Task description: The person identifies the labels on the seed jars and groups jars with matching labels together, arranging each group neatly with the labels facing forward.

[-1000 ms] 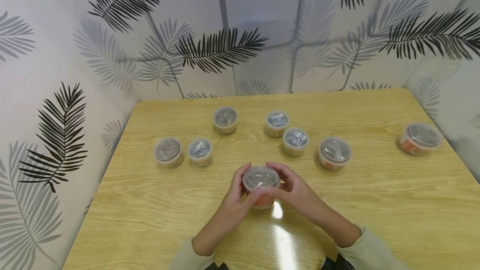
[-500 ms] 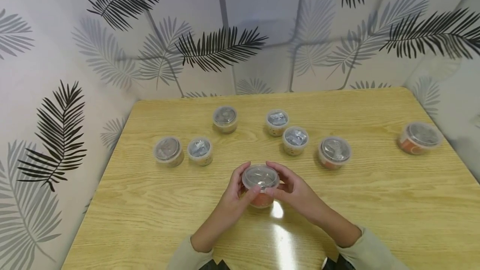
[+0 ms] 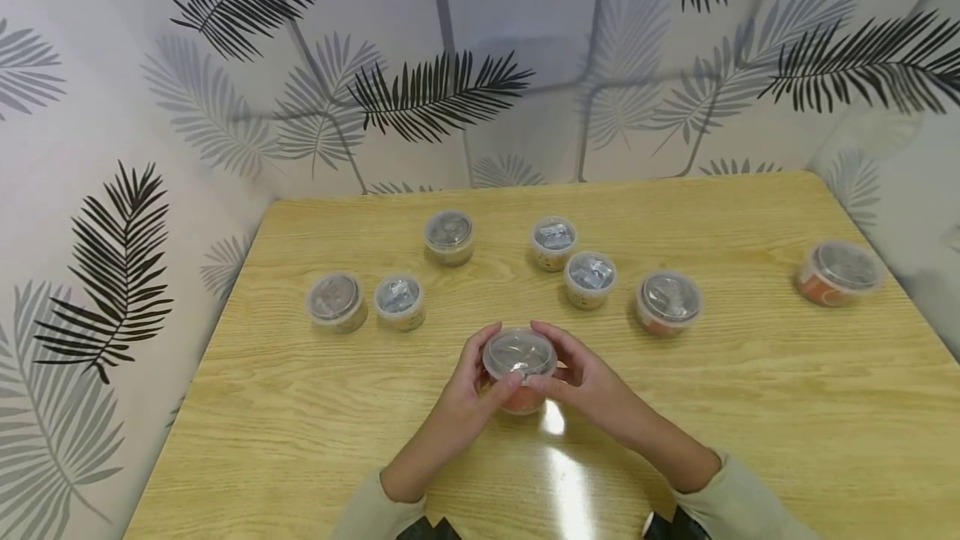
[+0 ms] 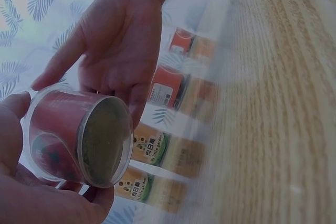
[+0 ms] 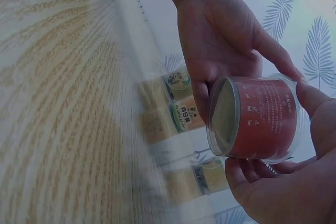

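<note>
A small clear plastic tub with a red label and a clear lid (image 3: 520,359) is held just above the wooden table (image 3: 750,432), near its front middle. My left hand (image 3: 471,394) curls round its left side and my right hand (image 3: 581,382) round its right side, thumbs at the lid's near edge. The left wrist view shows the tub (image 4: 79,137) from below against the left palm, with the right hand (image 4: 118,40) behind it. The right wrist view shows the tub (image 5: 257,119) with the left hand (image 5: 220,35) behind it.
Several similar lidded tubs stand on the table: two at the left (image 3: 336,302) (image 3: 400,302), one at the back (image 3: 449,237), two in the middle (image 3: 555,243) (image 3: 591,279), a red one (image 3: 668,302) to their right, another red one (image 3: 838,272) far right. Leaf-patterned walls (image 3: 112,190) close three sides.
Both hands still hold the tub in the same spot. It has shifted very slightly; the other tubs stay put.
</note>
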`<state>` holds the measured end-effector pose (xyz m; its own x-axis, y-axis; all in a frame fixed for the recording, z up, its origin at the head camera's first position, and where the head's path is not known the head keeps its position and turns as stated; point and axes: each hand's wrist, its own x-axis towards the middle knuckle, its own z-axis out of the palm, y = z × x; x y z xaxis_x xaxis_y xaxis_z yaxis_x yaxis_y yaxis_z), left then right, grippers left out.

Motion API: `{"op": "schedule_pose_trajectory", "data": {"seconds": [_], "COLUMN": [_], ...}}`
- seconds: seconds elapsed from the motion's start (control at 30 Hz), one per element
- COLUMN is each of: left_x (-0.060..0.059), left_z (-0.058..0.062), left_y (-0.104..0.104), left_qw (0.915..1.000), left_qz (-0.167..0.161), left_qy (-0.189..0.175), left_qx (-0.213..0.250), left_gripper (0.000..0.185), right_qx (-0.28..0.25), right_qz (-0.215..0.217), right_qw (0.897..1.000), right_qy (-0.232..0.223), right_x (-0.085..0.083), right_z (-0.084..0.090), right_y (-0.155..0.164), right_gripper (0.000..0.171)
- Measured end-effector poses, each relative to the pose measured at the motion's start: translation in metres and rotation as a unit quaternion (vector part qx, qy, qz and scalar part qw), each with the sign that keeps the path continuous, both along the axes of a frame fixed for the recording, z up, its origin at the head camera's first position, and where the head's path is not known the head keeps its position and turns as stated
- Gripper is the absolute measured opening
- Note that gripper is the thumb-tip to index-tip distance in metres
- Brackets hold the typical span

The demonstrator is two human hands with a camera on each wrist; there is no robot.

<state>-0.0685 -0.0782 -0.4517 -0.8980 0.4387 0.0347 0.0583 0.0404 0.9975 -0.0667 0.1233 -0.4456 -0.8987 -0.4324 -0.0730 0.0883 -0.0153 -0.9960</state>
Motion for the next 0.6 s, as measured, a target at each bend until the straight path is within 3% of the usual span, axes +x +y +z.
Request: {"op": "schedule_pose_trajectory", "data": {"seconds": [0.6], "left_x": [-0.0057], "left_z": [-0.002], "left_y": [-0.0064], "left_qw": [0.9999], "left_qz": [-0.007], "left_qy": [-0.008], "left_qx": [-0.006], "left_gripper": [0.062], "right_qx": [-0.007], "right_qz": [-0.006], "right_qw": [1.0], "right_qy": [-0.006], "right_x": [-0.0008], "right_z": [-0.0032], "right_y": [0.0043], "right_gripper": [0.067]}}
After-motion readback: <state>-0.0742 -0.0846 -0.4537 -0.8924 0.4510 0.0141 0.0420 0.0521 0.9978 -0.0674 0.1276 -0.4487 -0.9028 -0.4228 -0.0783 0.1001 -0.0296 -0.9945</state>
